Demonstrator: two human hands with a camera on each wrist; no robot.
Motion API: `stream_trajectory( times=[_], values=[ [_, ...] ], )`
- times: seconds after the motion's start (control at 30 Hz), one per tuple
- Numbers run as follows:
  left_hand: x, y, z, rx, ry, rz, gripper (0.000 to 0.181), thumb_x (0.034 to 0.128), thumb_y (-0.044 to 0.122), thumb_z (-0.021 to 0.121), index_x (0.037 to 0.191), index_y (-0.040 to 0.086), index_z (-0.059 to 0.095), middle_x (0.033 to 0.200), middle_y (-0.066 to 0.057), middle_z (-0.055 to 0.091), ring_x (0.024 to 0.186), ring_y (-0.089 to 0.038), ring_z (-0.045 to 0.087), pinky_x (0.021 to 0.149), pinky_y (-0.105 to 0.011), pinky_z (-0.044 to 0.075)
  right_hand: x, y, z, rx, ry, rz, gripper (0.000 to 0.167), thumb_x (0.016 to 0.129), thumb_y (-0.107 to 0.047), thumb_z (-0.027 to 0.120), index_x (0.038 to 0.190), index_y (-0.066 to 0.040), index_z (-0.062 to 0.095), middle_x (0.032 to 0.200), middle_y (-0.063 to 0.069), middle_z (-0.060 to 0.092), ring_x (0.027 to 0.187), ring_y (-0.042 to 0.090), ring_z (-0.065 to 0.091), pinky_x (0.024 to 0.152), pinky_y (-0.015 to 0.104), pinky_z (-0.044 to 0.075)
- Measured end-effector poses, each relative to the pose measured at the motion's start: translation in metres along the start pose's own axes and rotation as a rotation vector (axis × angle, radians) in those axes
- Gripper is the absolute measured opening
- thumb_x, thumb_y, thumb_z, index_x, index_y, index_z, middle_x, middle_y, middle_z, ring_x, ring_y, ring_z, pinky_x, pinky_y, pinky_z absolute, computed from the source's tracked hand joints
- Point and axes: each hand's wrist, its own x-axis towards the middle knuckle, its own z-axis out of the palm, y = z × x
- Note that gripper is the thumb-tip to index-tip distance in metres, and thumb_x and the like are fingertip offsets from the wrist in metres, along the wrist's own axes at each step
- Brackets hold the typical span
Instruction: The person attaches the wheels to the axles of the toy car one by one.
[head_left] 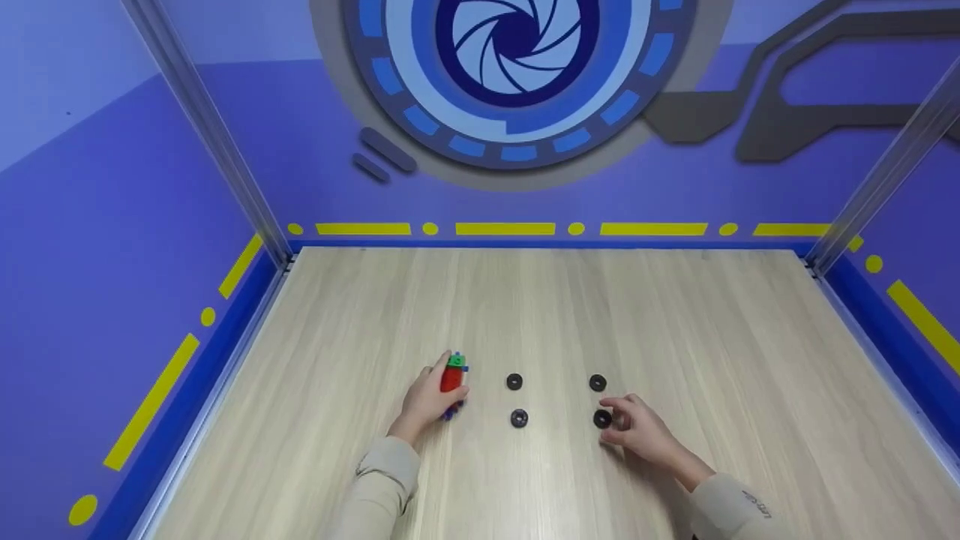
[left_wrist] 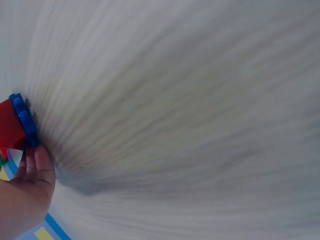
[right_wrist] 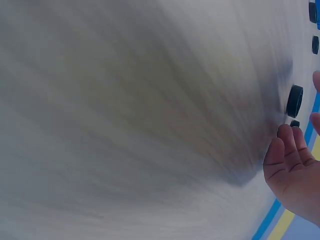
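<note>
Carrying it all, tabletop: pale wood, stretching out past the brick model on every side.
Right hand: well to the model's right, and look, thumb and fingers are apart, bracketing the near-right ring! This looks like the picking-up step, ring not yet gripped; the next move calls for a neat pinch from both sides, with the model held steady.
Left hand: at the model's left flank, thumb and fingers clamped round its red middle.
Brick model: red body, green at the far end, blue bits showing at both ends. Its left side hides behind the hand, the left wrist view cuts it off, and I cannot tell whether it touches the wood.
Black rings: four, all right of the model; far-left ring and near-left ring sit near it, far-right ring and the bracketed one well apart. Any fingertip contact there? Too hard to make out.
</note>
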Motion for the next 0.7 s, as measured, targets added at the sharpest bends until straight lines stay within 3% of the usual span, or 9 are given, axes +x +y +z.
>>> stream_trajectory(
  times=[0.33,0.7],
  values=[
    [0.003,0.0,0.004,-0.015,0.011,-0.024,0.072,0.0799,0.033,0.062,0.139,0.018,0.025,0.115,-0.014,0.048,0.096,-0.025,0.054,0.077,-0.039,0.047,0.001,-0.002,0.008,-0.072,0.044,0.067,0.043,0.07,-0.007,0.069,0.112,-0.011,0.058,0.092,0.005,0.05,0.069,0.013,0.043,0.052,0.021,0.038],
    [0.004,0.002,0.003,-0.037,0.009,-0.025,0.072,0.0788,0.025,0.063,0.139,0.015,0.025,0.112,-0.016,0.048,0.09,-0.025,0.055,0.072,-0.037,0.048,0.002,-0.002,0.012,-0.135,0.08,0.072,0.041,0.07,-0.007,0.069,0.109,-0.012,0.059,0.088,0.002,0.051,0.067,0.012,0.044,0.05,0.022,0.038]
  ],
)
